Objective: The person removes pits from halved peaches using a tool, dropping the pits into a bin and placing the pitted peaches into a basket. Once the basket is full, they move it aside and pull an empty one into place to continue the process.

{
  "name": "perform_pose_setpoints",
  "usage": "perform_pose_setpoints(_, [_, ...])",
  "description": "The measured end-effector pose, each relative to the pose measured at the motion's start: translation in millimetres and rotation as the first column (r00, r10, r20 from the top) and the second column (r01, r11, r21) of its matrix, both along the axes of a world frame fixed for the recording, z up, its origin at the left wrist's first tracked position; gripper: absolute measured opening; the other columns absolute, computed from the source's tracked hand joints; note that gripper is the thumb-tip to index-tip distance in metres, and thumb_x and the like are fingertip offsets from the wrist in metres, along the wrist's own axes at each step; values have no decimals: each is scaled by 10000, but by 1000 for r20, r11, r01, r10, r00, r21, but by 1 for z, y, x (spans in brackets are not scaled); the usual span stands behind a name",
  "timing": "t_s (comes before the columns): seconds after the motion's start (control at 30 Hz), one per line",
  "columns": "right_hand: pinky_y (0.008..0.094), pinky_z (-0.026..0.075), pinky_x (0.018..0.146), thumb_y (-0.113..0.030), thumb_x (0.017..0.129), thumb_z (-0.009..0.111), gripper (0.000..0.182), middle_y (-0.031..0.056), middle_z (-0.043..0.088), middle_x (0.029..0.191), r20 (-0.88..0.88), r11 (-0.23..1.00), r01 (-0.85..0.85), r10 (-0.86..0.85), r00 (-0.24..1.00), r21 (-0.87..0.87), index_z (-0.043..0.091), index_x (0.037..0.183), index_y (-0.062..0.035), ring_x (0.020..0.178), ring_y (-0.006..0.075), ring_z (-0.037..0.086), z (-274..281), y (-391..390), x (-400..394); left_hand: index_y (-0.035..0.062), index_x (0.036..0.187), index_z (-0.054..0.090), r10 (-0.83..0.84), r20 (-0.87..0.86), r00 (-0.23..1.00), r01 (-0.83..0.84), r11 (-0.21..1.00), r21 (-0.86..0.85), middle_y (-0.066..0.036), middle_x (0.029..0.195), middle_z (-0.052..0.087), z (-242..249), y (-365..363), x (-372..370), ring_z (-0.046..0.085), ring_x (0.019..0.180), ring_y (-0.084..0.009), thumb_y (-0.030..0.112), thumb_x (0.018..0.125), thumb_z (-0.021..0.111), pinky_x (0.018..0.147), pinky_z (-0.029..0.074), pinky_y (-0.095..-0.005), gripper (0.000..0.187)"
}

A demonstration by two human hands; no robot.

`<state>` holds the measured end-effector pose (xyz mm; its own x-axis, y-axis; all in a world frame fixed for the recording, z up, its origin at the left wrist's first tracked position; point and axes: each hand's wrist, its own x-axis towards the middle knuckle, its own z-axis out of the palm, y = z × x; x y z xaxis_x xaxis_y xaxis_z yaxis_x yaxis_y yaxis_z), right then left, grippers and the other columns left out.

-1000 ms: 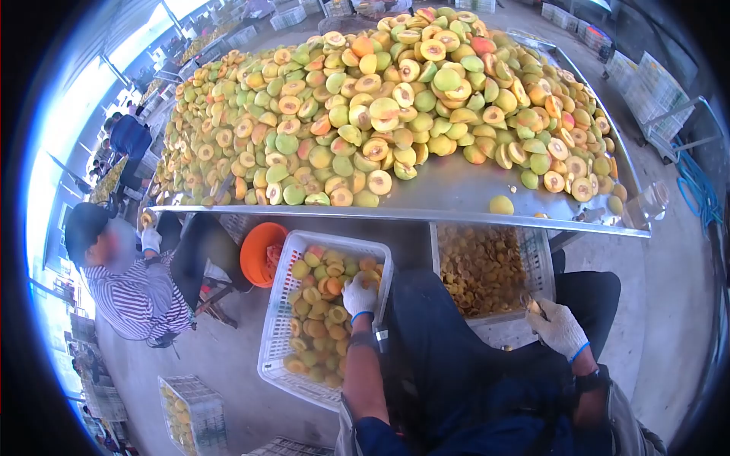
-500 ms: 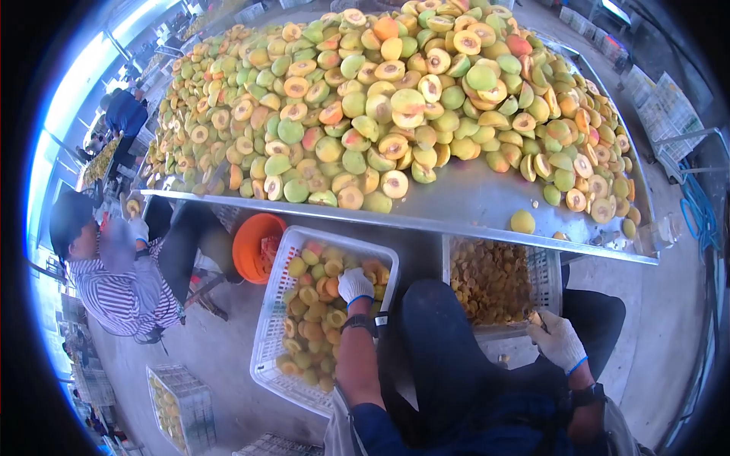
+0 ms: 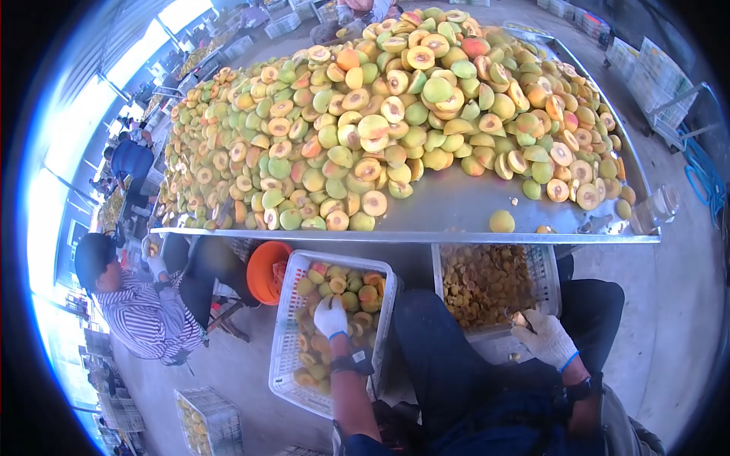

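Observation:
My left hand, in a white glove, is over the peach halves in the white plastic crate by my left knee. Its fingers curl downward around something yellowish, mostly hidden by the glove. Beside my right knee, my right hand, gloved too, is closed on a small tool with a dark part between thumb and fingers; its exact kind cannot be made out. Just beyond that hand is a second white crate, holding brown peach pits and scraps.
A metal table in front carries a big heap of halved peaches. An orange bucket stands left of the near crate. Further left sits a person in a striped shirt. Another fruit crate is behind them on the floor.
My left hand has shifted from the right side of the crate toward its middle, fingers curling more. My right hand stays near the pit crate. The whole view has turned slightly.

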<state>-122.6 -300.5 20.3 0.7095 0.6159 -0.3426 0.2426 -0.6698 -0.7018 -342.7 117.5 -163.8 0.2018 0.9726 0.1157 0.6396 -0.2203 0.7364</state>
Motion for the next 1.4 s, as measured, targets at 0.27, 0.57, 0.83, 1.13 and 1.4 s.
perform_pose_setpoints(0.27, [493,517,701,-282,931,699,289,232,688,785,-17,997,-18,17,1000,-77,637,954,-1,782,424,697,-1,3,1,-10,1029,783,61,-117,991,-58,998,29,-230,911,755,-28,30,-27,735,833,-351,216,870,700,797,560,-425,289])
perform_pose_setpoints(0.57, [490,535,781,-259,903,702,358,263,704,890,-25,978,-68,64,998,-196,668,1134,12,888,445,698,-16,25,1,16,1204,723,147,-233,961,-158,987,-29,-225,1074,752,-75,121,-43,725,1000,-394,272,865,707,887,544,-469,425])
perform_pose_setpoints(0.83, [488,540,781,-234,901,703,340,267,704,898,-117,974,-55,29,993,-218,662,1130,14,905,455,698,-19,52,2,79,1371,593,302,-256,918,-310,951,12,-267,1155,703,-86,127,5,677,1076,-447,340,788,785,936,536,-520,667])
perform_pose_setpoints(1.13, [499,532,748,-214,894,711,270,270,690,861,-43,963,-72,63,997,-261,646,1030,10,885,455,696,-26,53,8,67,1351,543,195,-740,643,-72,978,195,-192,1275,507,-54,119,23,494,1219,-427,382,809,817,936,520,-522,684])
perform_pose_setpoints(1.4, [502,537,753,-215,896,703,282,270,691,850,-80,964,-57,38,996,-260,660,1058,13,881,462,693,-24,51,1,50,1280,577,65,-664,745,-38,998,56,-209,1300,528,-76,137,-6,671,993,-422,207,945,674,833,573,-503,382])
